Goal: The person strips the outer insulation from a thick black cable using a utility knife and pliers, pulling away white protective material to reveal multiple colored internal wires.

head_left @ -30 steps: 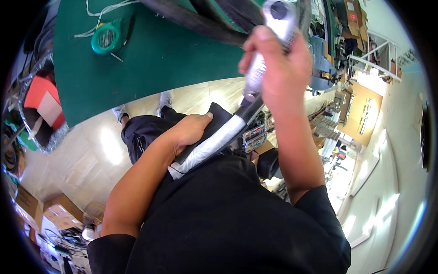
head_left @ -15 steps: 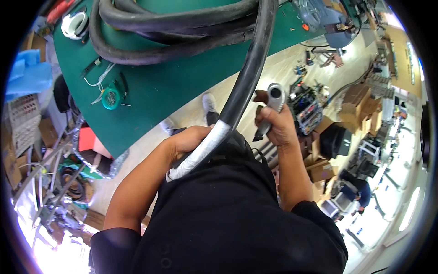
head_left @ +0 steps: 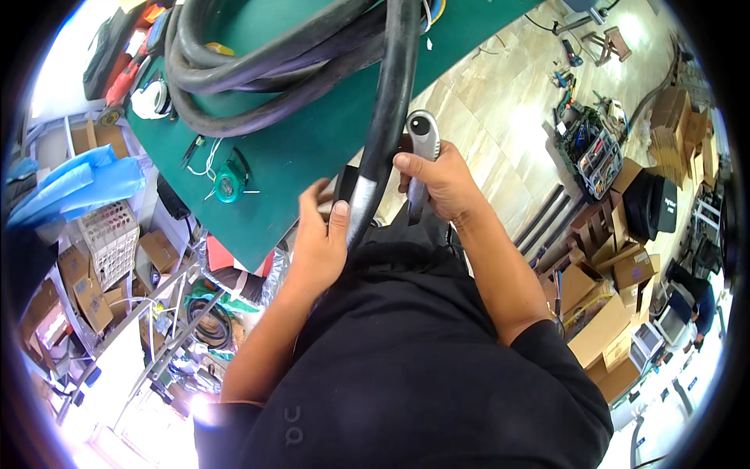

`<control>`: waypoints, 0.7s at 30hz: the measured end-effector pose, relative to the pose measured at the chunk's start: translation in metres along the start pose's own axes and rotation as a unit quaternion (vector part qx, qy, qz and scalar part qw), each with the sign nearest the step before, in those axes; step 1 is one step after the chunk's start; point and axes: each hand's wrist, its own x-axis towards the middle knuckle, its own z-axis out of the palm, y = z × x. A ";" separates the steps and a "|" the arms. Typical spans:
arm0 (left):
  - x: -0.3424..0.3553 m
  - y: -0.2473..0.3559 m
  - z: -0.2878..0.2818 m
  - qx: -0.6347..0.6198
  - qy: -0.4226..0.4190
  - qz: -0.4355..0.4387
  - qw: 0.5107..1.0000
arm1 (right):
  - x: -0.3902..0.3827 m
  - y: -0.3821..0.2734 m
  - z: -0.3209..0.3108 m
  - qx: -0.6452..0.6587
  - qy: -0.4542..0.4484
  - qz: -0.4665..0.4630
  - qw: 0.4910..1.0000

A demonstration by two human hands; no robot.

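Note:
A thick black cable (head_left: 389, 102) comes down from the table towards my body, its lower end wrapped in silvery-white tape (head_left: 362, 205). My left hand (head_left: 320, 238) is beside this wrapped part, thumb close to the tape and fingers apart, slightly blurred. Between those fingers and the cable shows a dark flat piece (head_left: 346, 184) that I cannot make out. On the cable's other side, my right hand (head_left: 441, 181) is closed around a silver-grey utility knife (head_left: 423, 144) with a round dark hole at its upper end. Its lower tip points at my lap; no blade can be made out.
Coils of the cable (head_left: 234, 117) lie on the green table (head_left: 269, 176), near a green tape measure (head_left: 229, 184) and a white ring-shaped item (head_left: 150, 100). An open toolbox (head_left: 598, 160) stands on the floor at right, with cardboard boxes (head_left: 598, 324) nearer. Metal frames stand at left.
My left hand has moved right and up, off its earlier hold on the taped end. My right hand has brought the knife left, close to the cable. The view has shifted.

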 end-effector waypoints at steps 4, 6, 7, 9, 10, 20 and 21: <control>-0.026 -0.002 -0.007 0.368 0.167 0.353 0.844 | -0.008 -0.007 0.017 0.027 -0.005 -0.029 0.999; -0.028 0.007 -0.015 0.312 0.104 0.298 0.896 | -0.010 -0.009 0.024 0.020 -0.003 -0.039 0.999; -0.030 0.010 -0.018 0.281 0.072 0.270 0.918 | -0.010 -0.009 0.027 0.011 -0.001 -0.040 0.999; -0.037 0.016 -0.027 0.333 0.061 0.237 0.911 | -0.011 -0.010 0.034 -0.007 0.006 -0.047 0.999; -0.041 0.023 -0.030 0.368 0.069 0.235 0.897 | -0.013 -0.009 0.038 -0.015 0.010 -0.054 0.998; -0.014 0.019 -0.071 0.518 0.183 0.257 0.795 | -0.014 -0.018 0.099 0.017 -0.023 -0.106 0.994; -0.012 0.021 -0.077 0.501 0.163 0.256 0.811 | -0.014 -0.019 0.102 0.020 -0.021 -0.111 0.993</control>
